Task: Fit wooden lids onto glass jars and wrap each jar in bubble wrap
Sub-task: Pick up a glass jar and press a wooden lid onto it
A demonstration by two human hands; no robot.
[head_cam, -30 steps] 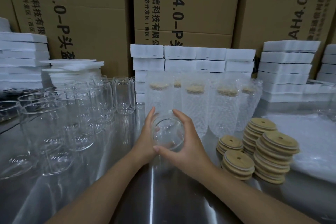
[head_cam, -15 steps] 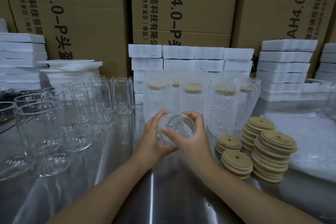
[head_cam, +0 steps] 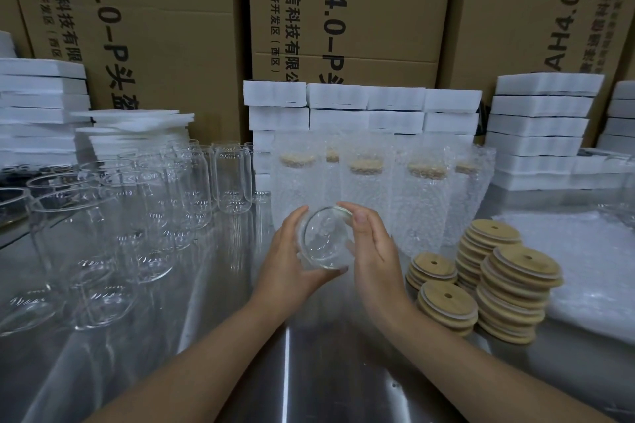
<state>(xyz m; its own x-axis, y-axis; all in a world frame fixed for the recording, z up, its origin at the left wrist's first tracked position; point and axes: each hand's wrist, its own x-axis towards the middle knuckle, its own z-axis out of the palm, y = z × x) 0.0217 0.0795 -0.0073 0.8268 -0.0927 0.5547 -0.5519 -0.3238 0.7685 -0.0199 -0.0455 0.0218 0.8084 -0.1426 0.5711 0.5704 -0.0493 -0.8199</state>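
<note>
A clear glass jar [head_cam: 324, 239] without a lid is tilted over the middle of the steel table, its mouth turned toward me. My left hand [head_cam: 288, 261] grips it from the left and underneath, thumb curled below the base. My right hand [head_cam: 374, 247] lies along the jar's right side with fairly straight fingers, fingertips at the rim. Stacks of round wooden lids [head_cam: 512, 288] with a small hole stand just right of my right hand. Several jars wrapped in bubble wrap [head_cam: 364, 189], lids on, stand in a row behind my hands.
Many bare glass jars [head_cam: 144, 213] crowd the left of the steel table [head_cam: 285, 371]. A pile of bubble wrap [head_cam: 591, 261] lies at the right. White foam blocks [head_cam: 364, 110] and tall cardboard boxes [head_cam: 347, 10] line the back.
The jar has been turned in my hands and lifted slightly. My right hand has let go of its pinch on the rim and now lies flatter along the jar's side.
</note>
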